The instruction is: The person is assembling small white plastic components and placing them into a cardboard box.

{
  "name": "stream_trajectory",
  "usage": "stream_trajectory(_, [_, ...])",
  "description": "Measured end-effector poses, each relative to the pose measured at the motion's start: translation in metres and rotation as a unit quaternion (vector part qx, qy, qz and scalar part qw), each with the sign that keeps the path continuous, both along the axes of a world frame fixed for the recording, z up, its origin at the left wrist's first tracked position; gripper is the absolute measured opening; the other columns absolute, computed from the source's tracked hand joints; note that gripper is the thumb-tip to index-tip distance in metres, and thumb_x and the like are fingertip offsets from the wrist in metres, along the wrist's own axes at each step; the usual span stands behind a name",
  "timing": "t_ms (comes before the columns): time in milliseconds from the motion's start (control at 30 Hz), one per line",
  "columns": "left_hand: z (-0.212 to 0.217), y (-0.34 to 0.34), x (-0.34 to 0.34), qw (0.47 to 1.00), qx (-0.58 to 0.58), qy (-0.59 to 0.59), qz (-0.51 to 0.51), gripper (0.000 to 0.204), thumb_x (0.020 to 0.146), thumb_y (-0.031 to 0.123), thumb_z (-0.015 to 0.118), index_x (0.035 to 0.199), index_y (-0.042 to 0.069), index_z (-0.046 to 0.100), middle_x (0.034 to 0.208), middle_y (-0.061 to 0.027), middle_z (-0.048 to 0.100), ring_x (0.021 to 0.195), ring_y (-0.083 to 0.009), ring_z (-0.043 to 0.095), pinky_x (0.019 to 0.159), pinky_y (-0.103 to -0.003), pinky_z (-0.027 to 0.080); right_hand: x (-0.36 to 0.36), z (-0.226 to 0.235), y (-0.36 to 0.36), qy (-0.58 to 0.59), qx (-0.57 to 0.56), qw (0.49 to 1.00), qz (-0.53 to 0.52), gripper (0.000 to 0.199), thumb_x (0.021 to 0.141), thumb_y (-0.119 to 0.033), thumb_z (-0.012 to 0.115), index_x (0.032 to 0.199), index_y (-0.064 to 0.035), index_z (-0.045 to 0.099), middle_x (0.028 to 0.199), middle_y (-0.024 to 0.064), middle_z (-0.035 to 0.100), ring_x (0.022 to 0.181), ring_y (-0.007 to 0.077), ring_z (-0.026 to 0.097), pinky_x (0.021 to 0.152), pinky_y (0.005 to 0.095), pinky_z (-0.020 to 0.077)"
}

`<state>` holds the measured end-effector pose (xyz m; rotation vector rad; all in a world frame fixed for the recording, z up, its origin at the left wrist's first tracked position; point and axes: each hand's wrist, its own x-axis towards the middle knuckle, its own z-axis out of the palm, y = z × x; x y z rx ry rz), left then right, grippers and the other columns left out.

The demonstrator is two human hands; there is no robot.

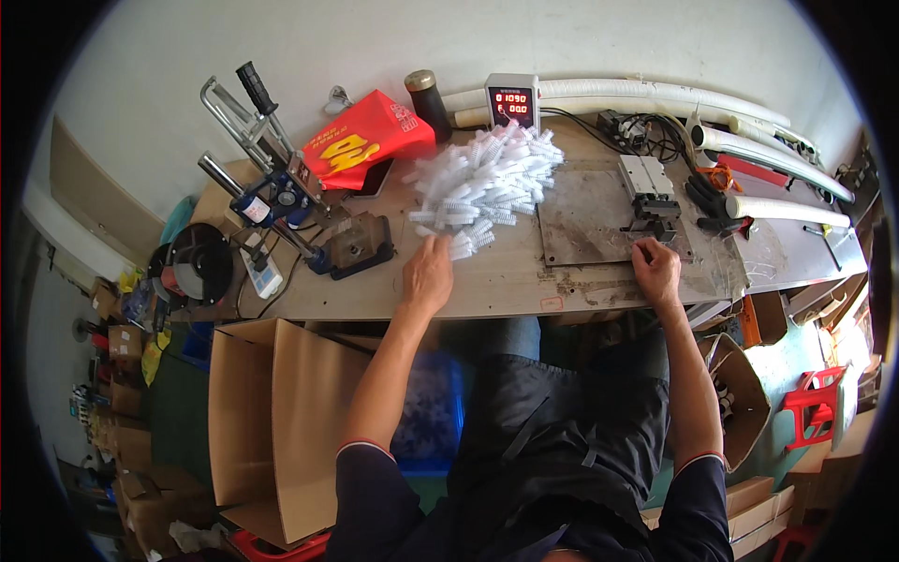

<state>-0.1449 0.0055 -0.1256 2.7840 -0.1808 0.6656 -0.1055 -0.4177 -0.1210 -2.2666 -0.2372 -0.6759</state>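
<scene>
A heap of clear, ribbed plastic pieces (496,178) lies on the workbench in front of me. My left hand (428,276) is at the heap's near left edge, its fingers drawn together by the lowest pieces; whatever they pinch is hidden. On the right, a small machine fixture (648,187) with a pale block and dark metal jaws stands on a flat metal plate (585,220). My right hand (659,270) is closed just in front of those jaws, fingertips close to them. Anything between its fingers is too small to make out.
Behind the heap stand a counter box with red digits (512,99), a dark bottle (428,105) and a red bag (368,140). A hand-lever press (272,178) is at left. White tubes (768,155) and pliers (716,206) lie right. Below are a cardboard box (281,421) and blue bin (431,412).
</scene>
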Motion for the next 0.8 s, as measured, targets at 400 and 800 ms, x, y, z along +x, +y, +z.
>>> stream_trajectory(400, [0.0, -0.032, 0.007, 0.993, 0.025, 0.09, 0.066, 0.022, 0.094, 0.012, 0.06, 0.112, 0.001, 0.054, 0.112, -0.0246, 0.063, 0.1, -0.0441, 0.068, 0.086, -0.056, 0.054, -0.002, -0.006, 0.002, -0.011, -0.021, 1.0, 0.001, 0.009, 0.088, -0.014, 0.069, 0.091, -0.0053, 0.072, 0.089, 0.0171, 0.072, 0.085, 0.0379, 0.071, 0.074, 0.0438, 0.0557])
stream_trajectory(800, [-0.005, -0.036, -0.001, 0.992, 0.05, 0.068, 0.095, 0.022, 0.094, 0.019, 0.063, 0.111, 0.007, 0.056, 0.098, -0.0235, 0.074, 0.091, -0.0459, 0.071, 0.081, -0.057, 0.054, 0.004, -0.014, -0.003, -0.059, -0.036, 0.998, 0.0, 0.011, 0.087, -0.018, 0.066, 0.088, -0.0079, 0.069, 0.087, 0.0144, 0.071, 0.082, 0.0383, 0.07, 0.07, 0.0484, 0.0552])
